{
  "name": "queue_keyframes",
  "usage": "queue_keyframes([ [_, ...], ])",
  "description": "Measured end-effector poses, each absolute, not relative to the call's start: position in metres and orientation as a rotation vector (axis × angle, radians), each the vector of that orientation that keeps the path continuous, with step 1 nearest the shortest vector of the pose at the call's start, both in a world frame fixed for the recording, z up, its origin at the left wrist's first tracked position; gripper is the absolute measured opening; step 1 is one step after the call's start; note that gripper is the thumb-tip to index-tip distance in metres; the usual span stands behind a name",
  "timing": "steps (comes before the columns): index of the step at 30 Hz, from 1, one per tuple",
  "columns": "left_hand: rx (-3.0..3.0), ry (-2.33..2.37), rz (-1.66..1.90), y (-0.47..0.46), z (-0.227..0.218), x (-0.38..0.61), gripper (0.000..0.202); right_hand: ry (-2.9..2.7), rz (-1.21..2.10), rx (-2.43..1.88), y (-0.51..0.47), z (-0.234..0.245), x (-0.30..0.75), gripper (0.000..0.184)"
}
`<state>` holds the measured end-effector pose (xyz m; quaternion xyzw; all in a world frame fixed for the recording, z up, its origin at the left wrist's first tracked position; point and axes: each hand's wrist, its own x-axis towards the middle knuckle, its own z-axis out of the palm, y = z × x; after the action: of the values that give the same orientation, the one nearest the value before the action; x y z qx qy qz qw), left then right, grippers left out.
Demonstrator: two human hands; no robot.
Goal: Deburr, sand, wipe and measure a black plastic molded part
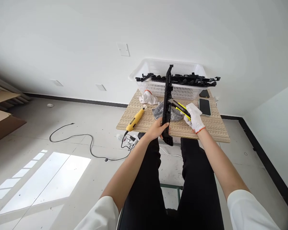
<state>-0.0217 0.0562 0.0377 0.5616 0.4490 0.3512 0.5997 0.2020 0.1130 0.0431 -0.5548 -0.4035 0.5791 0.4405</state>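
My bare left hand point(157, 128) grips the lower part of a long black plastic trim piece point(167, 95), which stands nearly upright over the table's front edge. In my right hand point(194, 117), which wears a white knit glove with an orange cuff, is a black and yellow utility knife point(182, 109). Its blade end points left and meets or nearly meets the middle of the trim piece; I cannot tell which. Behind the trim piece a grey cloth point(176, 114) lies crumpled on the wood-grain table point(148, 119).
A white plastic basket point(156, 88) at the back carries several similar black parts point(194, 80). A yellow rotary tool point(135, 120) and a white glove point(148, 97) lie at left, two phones point(204, 107) at right. A black cable point(92, 145) runs across the floor.
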Motion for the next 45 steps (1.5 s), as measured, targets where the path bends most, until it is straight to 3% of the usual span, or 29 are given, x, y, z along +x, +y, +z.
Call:
queue_keyframes([
  [8, 1.291, 1.123, 0.912, 0.069, 0.031, -0.021, 0.033, -1.007, 1.336, -1.316, 0.12, 0.048, 0.2, 0.052],
  [19, 1.311, 1.119, 0.92, 0.071, 0.026, -0.023, 0.024, -1.021, 1.371, -1.382, 0.123, 0.047, 0.2, 0.049],
  [34, 1.193, 1.074, 0.946, 0.075, 0.022, -0.022, 0.027, -0.983, 1.343, -1.329, 0.121, 0.046, 0.195, 0.045],
  [45, 1.192, 1.024, 0.98, 0.075, 0.02, -0.021, 0.023, -0.985, 1.253, -1.304, 0.117, 0.045, 0.193, 0.053],
])
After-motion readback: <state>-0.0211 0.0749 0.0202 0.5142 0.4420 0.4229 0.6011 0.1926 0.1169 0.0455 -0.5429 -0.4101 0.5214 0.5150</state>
